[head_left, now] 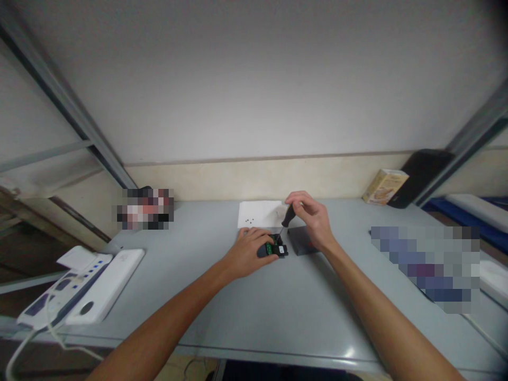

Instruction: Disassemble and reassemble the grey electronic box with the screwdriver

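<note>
The grey counter (254,307) carries everything, and both forearms reach across it toward the wall. Far off to the left of the fingers lie two white power strips (85,288); well to their right, against the wall, stands a yellow carton (384,186) beside a dark rounded object (423,174). Just beyond the fingers lies a white sheet of paper (260,213) with a few tiny dark screws (250,220) on it.

The left hand (250,253) lies flat, its fingers curled over and pressing down on a small black device (275,247) with a green part showing. Just to the right of those fingers sits a dark grey box (304,241), partly under the right wrist. The right hand (313,217) has its fingers pinched shut round the black handle of a small screwdriver (286,219), whose thin shaft slants down to the device.

To do this well, I judge the driver should stand straighter over the screw, with light downward pressure, while the left fingers keep the device from turning. Freed screws belong on the paper.
</note>
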`<state>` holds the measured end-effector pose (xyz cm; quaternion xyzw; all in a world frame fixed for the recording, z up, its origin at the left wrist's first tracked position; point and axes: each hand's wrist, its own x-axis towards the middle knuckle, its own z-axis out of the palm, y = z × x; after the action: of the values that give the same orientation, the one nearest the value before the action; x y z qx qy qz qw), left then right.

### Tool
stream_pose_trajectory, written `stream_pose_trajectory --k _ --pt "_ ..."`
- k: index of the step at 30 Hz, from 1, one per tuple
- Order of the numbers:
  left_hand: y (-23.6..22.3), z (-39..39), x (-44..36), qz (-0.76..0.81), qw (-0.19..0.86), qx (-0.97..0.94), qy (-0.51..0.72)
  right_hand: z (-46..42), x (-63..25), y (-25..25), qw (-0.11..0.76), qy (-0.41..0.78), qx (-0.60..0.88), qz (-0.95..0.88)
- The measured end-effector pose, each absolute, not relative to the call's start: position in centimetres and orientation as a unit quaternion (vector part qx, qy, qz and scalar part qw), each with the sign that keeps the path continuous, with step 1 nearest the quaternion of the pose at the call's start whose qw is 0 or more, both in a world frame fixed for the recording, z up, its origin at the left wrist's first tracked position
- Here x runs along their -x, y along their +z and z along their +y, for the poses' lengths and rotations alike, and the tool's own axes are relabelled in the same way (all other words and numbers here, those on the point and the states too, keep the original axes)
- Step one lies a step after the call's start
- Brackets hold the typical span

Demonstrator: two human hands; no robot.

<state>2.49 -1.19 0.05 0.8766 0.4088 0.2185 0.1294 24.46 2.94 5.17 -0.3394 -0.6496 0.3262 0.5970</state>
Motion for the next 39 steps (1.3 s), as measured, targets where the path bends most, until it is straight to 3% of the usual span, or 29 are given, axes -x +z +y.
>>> stream_pose_trajectory --k 39 --pt "-0.13 -1.04 -2.37 0.405 0.131 -0.876 0.225 3.14 -24.34 5.04 0.569 0.384 0.346 -0.639"
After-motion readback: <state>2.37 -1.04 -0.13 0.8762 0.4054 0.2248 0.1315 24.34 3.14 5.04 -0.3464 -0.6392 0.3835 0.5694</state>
